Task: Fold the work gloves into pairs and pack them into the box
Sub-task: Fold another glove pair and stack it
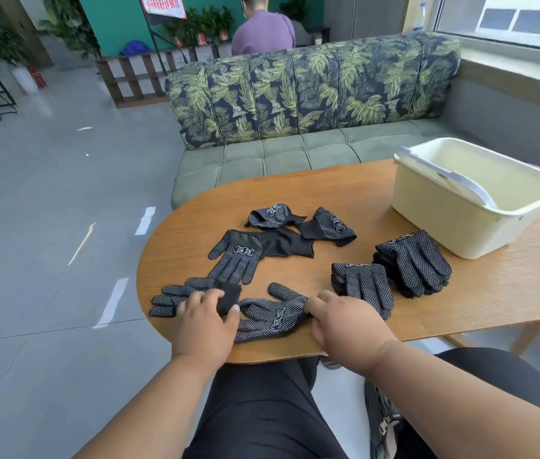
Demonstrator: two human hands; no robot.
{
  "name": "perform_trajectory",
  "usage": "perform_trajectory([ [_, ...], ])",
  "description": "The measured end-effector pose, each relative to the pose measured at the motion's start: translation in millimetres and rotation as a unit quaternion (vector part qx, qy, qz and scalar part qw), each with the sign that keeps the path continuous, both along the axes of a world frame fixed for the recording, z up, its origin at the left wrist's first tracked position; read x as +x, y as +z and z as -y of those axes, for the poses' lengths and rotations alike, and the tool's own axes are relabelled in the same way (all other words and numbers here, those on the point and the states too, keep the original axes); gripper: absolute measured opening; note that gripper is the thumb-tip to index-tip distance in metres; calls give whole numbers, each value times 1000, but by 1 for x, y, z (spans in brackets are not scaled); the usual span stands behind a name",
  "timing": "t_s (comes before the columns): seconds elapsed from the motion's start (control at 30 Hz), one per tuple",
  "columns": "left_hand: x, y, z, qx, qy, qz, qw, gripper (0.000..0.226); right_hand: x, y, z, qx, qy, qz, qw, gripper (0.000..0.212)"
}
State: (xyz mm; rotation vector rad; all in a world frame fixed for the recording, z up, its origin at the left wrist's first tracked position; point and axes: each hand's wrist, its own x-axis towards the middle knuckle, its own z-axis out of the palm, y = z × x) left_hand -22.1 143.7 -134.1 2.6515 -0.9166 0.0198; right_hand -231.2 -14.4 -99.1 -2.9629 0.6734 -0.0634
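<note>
Black work gloves with white dots lie on the wooden table [460, 303]. My left hand [204, 321] pinches the black cuff of a glove [176, 298] at the table's near left edge. My right hand [344, 321] grips the cuff end of a second glove [273, 314] lying between my hands. Another flat glove [237, 256] lies just behind, and two crumpled gloves [298, 221] lie farther back. Two folded stacks [363, 284] [414, 261] sit to the right. The cream plastic box [467, 226] stands at the far right, open, with nothing visible inside it.
A grey handle [450, 177] lies across the box's rim. A green sofa with a leaf-print back [311, 91] stands behind the table. A person sits beyond it with their back turned. The floor lies to the left; my legs are under the table edge.
</note>
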Motion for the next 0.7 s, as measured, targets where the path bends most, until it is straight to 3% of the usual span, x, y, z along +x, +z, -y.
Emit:
perform_trajectory([
  [0.2, 19, 5, 16, 29, 8, 14, 999, 61, -2, -8, 1, -14, -5, 84, 996, 23],
  [0.33, 18, 14, 39, 13, -59, 21, 998, 55, -1, -6, 2, -15, -8, 134, 991, 22],
  [0.47, 12, 17, 67, 59, -92, -90, 990, 73, -3, -6, 3, -3, -16, 152, 988, 23],
  [0.53, 14, 13, 74, 77, -99, -105, 987, 78, -4, -6, 4, 1, -20, 150, 988, 23],
  [0.7, 16, 13, 84, 34, -96, -39, 994, 69, -6, -5, 7, -1, -31, 174, 984, 22],
])
